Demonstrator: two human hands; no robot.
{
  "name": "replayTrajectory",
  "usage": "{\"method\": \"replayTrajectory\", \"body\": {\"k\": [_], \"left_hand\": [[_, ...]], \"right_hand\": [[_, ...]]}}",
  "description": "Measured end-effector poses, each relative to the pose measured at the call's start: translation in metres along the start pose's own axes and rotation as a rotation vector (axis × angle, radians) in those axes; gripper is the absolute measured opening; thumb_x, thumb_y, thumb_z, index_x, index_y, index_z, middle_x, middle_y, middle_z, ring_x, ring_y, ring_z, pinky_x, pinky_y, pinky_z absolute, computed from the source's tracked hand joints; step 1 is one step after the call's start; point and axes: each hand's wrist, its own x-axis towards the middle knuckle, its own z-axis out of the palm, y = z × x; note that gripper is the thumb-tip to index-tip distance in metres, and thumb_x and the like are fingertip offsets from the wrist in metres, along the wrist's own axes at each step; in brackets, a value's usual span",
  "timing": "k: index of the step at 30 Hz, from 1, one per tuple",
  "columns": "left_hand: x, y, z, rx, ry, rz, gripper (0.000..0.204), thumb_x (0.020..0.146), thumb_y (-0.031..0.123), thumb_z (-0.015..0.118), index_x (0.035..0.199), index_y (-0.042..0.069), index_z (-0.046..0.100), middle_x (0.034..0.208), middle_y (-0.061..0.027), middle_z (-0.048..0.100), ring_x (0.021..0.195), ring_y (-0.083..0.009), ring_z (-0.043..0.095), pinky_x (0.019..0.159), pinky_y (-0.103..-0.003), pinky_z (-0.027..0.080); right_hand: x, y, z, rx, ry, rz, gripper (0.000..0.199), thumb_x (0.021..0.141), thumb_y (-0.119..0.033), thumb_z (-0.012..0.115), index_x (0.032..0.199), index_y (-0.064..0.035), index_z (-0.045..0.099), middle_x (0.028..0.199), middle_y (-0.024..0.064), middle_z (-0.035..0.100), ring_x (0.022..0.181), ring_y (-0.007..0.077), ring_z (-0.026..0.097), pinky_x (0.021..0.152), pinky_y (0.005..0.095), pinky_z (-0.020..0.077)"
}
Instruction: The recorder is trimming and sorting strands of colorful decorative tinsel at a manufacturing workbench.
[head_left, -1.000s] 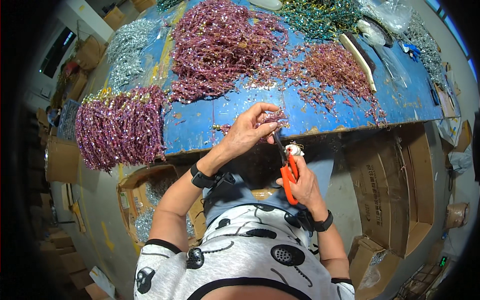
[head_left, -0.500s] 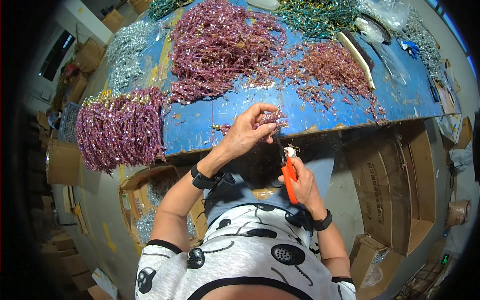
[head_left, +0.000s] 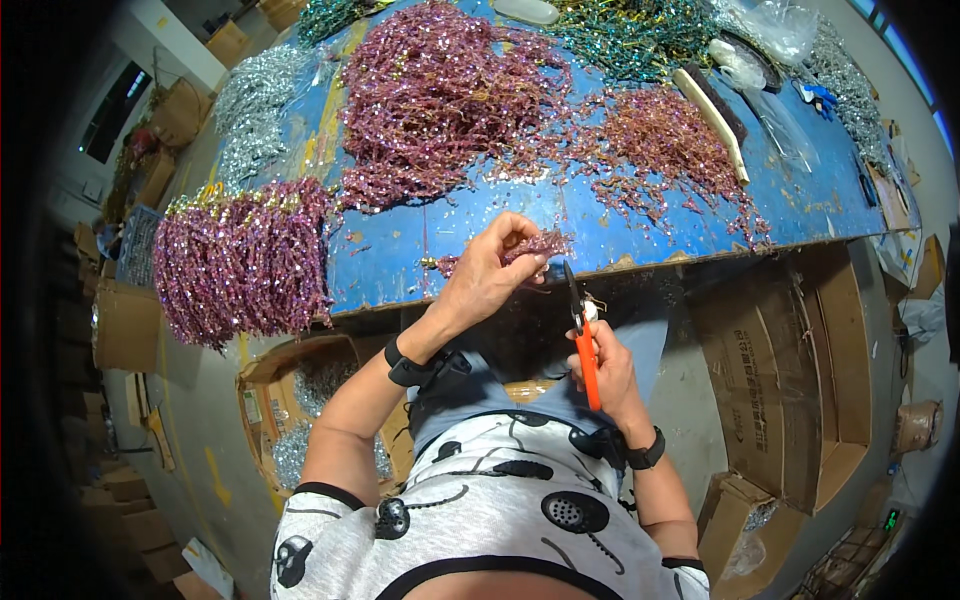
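Note:
My left hand (head_left: 490, 268) is closed around a small bunch of pink tinsel strands (head_left: 545, 243), whose ends stick out to the right above the table's near edge. In my right hand (head_left: 612, 368) are orange-handled scissors (head_left: 588, 350), their dark blades pointing up beside the tinsel ends and apart from them. Something small and white (head_left: 591, 311) shows at my right fingers; I cannot make out what it is. Behind my hands lies a big heap of pink tinsel (head_left: 440, 100). A looser pile of pink-orange tinsel pieces (head_left: 660, 150) spreads to its right.
Bundled purple-pink tinsel (head_left: 240, 265) hangs over the left edge of the blue table (head_left: 380, 285). Silver tinsel (head_left: 255, 110) lies behind it, green tinsel (head_left: 640, 35) at the back. A long brush (head_left: 715, 120) rests at right. Cardboard boxes (head_left: 770, 380) stand below.
The scissors have drawn back slightly right and down from the tinsel, and their blades look closer together. My left hand has shifted a little left, still holding the bunch.

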Motion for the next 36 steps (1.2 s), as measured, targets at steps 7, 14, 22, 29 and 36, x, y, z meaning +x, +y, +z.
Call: {"method": "replayTrajectory", "body": {"k": [7,14,22,29,36], "left_hand": [[-0.004,-0.002,0.0,0.41,0.091,0.245,0.021,0.083,-0.007,0.056,0.102,0.001,0.058,0.098,-0.0049,0.06,0.084,-0.0112,0.059,0.073,-0.023,0.049],[-0.007,-0.004,0.007,0.424,0.211,0.496,0.027,0.075,-0.013,0.054,0.097,0.002,0.061,0.099,-0.009,0.06,0.084,-0.0183,0.06,0.071,-0.028,0.049],[-0.007,-0.007,0.001,0.563,0.185,0.608,0.03,0.071,-0.014,0.054,0.095,0.003,0.061,0.1,-0.0094,0.062,0.087,-0.0203,0.06,0.07,-0.028,0.049],[-0.008,-0.013,0.0,0.682,0.182,0.642,0.032,0.068,-0.013,0.056,0.095,0.004,0.062,0.1,-0.0099,0.064,0.09,-0.023,0.061,0.074,-0.031,0.047],[-0.011,-0.014,-0.001,0.771,0.128,0.69,0.028,0.068,-0.009,0.06,0.092,0.005,0.063,0.096,-0.0083,0.065,0.091,-0.0257,0.061,0.082,-0.034,0.043]], "right_hand": [[-0.006,-0.023,-0.004,-0.159,0.025,-0.111,0.039,0.082,-0.018,0.068,0.113,-0.0047,0.048,0.076,0.0074,0.051,0.069,0.0204,0.052,0.068,0.0337,0.0455],[-0.008,-0.035,-0.008,-0.216,-0.008,-0.085,0.044,0.079,-0.017,0.07,0.115,-0.0033,0.048,0.079,0.0102,0.051,0.071,0.0231,0.05,0.069,0.0342,0.0452],[-0.006,-0.031,-0.004,-0.215,-0.005,-0.077,0.046,0.078,-0.015,0.071,0.116,-0.0034,0.048,0.079,0.0109,0.051,0.07,0.0241,0.05,0.069,0.0347,0.0453],[-0.002,-0.031,-0.004,-0.285,0.004,-0.098,0.054,0.075,-0.022,0.08,0.113,-0.004,0.046,0.078,0.0152,0.063,0.072,0.036,0.064,0.067,0.0398,0.0498],[0.002,-0.012,-0.004,-0.06,-0.09,-0.097,0.056,0.079,-0.026,0.076,0.12,-0.0023,0.045,0.079,0.0094,0.061,0.07,0.023,0.061,0.067,0.0328,0.049]]}}
